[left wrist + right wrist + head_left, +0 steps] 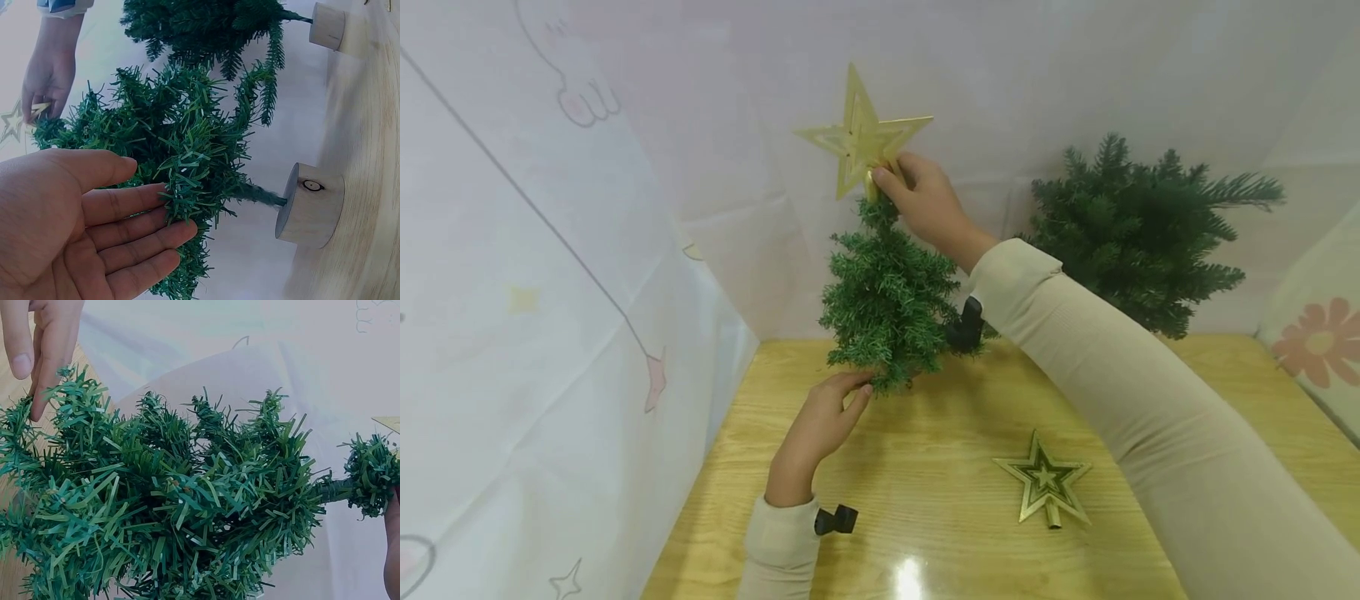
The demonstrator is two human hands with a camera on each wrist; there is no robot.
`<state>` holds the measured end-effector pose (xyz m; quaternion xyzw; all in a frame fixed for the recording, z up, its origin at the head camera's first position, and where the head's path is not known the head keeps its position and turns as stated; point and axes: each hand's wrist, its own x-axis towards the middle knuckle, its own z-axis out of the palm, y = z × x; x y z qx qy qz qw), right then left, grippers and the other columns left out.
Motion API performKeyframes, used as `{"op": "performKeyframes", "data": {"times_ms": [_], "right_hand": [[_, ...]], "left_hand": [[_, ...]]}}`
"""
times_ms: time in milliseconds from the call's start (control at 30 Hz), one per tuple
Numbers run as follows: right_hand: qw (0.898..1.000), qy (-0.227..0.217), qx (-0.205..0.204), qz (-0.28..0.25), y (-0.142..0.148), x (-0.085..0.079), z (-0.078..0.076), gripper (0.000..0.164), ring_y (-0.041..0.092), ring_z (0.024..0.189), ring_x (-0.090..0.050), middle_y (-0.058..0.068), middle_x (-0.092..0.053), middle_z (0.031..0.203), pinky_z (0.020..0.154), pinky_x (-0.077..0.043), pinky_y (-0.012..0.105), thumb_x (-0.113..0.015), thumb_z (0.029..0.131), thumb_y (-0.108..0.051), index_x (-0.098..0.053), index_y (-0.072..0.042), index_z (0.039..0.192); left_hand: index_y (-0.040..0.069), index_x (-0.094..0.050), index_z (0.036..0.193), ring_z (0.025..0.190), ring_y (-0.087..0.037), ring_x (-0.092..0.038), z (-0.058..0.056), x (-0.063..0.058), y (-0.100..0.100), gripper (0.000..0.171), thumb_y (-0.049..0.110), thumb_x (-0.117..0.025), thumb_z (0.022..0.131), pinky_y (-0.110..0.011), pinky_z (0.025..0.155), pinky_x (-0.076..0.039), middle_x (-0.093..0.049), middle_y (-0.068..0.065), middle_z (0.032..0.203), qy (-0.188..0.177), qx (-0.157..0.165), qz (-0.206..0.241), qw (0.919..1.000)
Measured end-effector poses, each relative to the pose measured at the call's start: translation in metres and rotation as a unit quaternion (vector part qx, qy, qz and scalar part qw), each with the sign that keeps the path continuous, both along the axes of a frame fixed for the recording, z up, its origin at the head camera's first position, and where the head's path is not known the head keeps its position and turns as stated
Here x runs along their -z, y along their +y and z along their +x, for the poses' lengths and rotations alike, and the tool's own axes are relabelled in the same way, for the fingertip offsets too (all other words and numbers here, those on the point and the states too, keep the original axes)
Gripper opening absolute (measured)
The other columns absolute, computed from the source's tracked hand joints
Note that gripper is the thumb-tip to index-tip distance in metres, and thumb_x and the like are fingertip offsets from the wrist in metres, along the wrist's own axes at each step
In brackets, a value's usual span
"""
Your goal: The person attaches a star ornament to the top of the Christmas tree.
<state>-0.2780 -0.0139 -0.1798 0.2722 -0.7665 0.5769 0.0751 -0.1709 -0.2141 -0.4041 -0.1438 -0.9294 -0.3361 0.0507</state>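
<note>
Star (868, 150) looks light and stiff, best held low: our right hand (931, 200) pinches it near the stem; our left hand (823, 419), fingers loosely extended, touches the tree (887, 304).

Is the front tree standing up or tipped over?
Standing up: the front tree has its base on the table and its tip up by the right hand.

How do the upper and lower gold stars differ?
The upper star is at the top of the small tree, while the lower star lies on the table. The right hand grips the upper star; no hand touches the lower star. In the head view, the upper star looks larger than the lower star. Both are gold and five-pointed.
</note>
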Motion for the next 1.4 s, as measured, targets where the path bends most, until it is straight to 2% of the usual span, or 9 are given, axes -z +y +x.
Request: {"op": "performKeyframes", "data": {"times_ms": [167, 300, 433, 533, 633, 800, 1000, 1233, 1400], "right_hand": [[1.0, -0.012, -0.005, -0.006, 0.001, 0.001, 0.0, 0.03, 0.021, 0.086, -0.048, 0.012, -0.061, 0.107, 0.074, -0.042, 0.029, -0.05, 0.104, -0.022, -0.059, -0.002, 0.125], [1.0, -0.017, -0.012, -0.021, -0.001, 0.004, -0.005, 0.031, 0.019, 0.089, -0.05, 0.008, -0.062, 0.113, 0.077, -0.045, 0.028, -0.056, 0.101, -0.02, -0.058, -0.002, 0.126], [0.999, -0.018, -0.013, -0.037, -0.004, 0.012, -0.02, 0.031, 0.016, 0.086, -0.051, 0.007, -0.061, 0.105, 0.078, -0.048, 0.029, -0.062, 0.098, -0.022, -0.058, -0.003, 0.122], [0.999, -0.015, -0.005, -0.033, -0.005, 0.018, -0.031, 0.03, 0.015, 0.08, -0.049, 0.005, -0.058, 0.098, 0.072, -0.046, 0.028, -0.064, 0.096, -0.027, -0.059, -0.007, 0.118], [1.0, -0.009, 0.006, -0.021, -0.005, 0.021, -0.035, 0.03, 0.015, 0.076, -0.047, 0.004, -0.055, 0.092, 0.067, -0.044, 0.028, -0.065, 0.095, -0.033, -0.06, -0.009, 0.112], [1.0, -0.007, 0.011, -0.009, -0.006, 0.022, -0.035, 0.029, 0.015, 0.072, -0.046, 0.004, -0.053, 0.088, 0.064, -0.043, 0.028, -0.064, 0.095, -0.036, -0.06, -0.01, 0.106], [1.0, -0.008, 0.011, -0.005, -0.006, 0.024, -0.036, 0.03, 0.016, 0.071, -0.043, 0.004, -0.05, 0.085, 0.063, -0.04, 0.029, -0.063, 0.095, -0.038, -0.06, -0.011, 0.108], [0.999, -0.025, 0.012, -0.018, -0.006, 0.025, -0.038, 0.032, 0.015, 0.074, -0.046, 0.004, -0.056, 0.092, 0.065, -0.043, 0.029, -0.065, 0.094, -0.038, -0.061, -0.011, 0.112], [0.999, -0.032, 0.009, -0.028, -0.006, 0.017, -0.023, 0.028, 0.015, 0.072, -0.042, 0.004, -0.053, 0.088, 0.064, -0.039, 0.028, -0.063, 0.097, -0.03, -0.061, -0.007, 0.112]], "left_hand": [[0.01, -0.057, 0.137, 0.124, -0.026, -0.052, 0.0, 0.0, -0.001, 0.04, 0.031, -0.051, 0.103, -0.049, 0.101, -0.045, -0.056, -0.006, 0.136, -0.002, 0.003, 0.003, 1.0], [0.01, -0.057, 0.137, 0.125, -0.025, -0.052, 0.0, 0.0, -0.001, 0.04, 0.031, -0.051, 0.103, -0.049, 0.102, -0.044, -0.056, -0.006, 0.136, -0.003, 0.004, 0.006, 1.0], [0.01, -0.057, 0.137, 0.125, -0.025, -0.052, 0.0, 0.0, -0.001, 0.04, 0.031, -0.051, 0.103, -0.049, 0.101, -0.044, -0.055, -0.007, 0.136, -0.001, 0.004, 0.005, 1.0], [0.011, -0.058, 0.136, 0.125, -0.025, -0.052, 0.0, 0.0, -0.001, 0.039, 0.03, -0.052, 0.103, -0.049, 0.102, -0.044, -0.056, -0.005, 0.136, 0.0, 0.002, 0.004, 1.0], [0.012, -0.058, 0.136, 0.125, -0.024, -0.052, -0.001, -0.001, 0.0, 0.038, 0.03, -0.052, 0.103, -0.048, 0.102, -0.044, -0.056, -0.004, 0.135, -0.001, 0.001, 0.004, 1.0], [0.013, -0.059, 0.135, 0.125, -0.023, -0.052, -0.001, -0.001, 0.0, 0.037, 0.03, -0.052, 0.103, -0.048, 0.101, -0.045, -0.057, -0.003, 0.134, -0.002, 0.0, 0.004, 1.0], [0.012, -0.059, 0.135, 0.124, -0.023, -0.053, -0.001, 0.0, 0.0, 0.037, 0.03, -0.052, 0.103, -0.047, 0.101, -0.045, -0.057, -0.003, 0.134, -0.001, -0.001, 0.005, 1.0], [0.013, -0.058, 0.136, 0.124, -0.021, -0.053, -0.002, 0.001, -0.001, 0.039, 0.032, -0.051, 0.103, -0.046, 0.101, -0.045, -0.057, -0.002, 0.134, -0.005, -0.002, 0.002, 1.0], [0.013, -0.058, 0.136, 0.125, -0.022, -0.052, -0.002, 0.001, -0.002, 0.039, 0.032, -0.051, 0.103, -0.047, 0.102, -0.045, -0.057, -0.002, 0.135, -0.002, 0.001, 0.003, 1.0]]}}
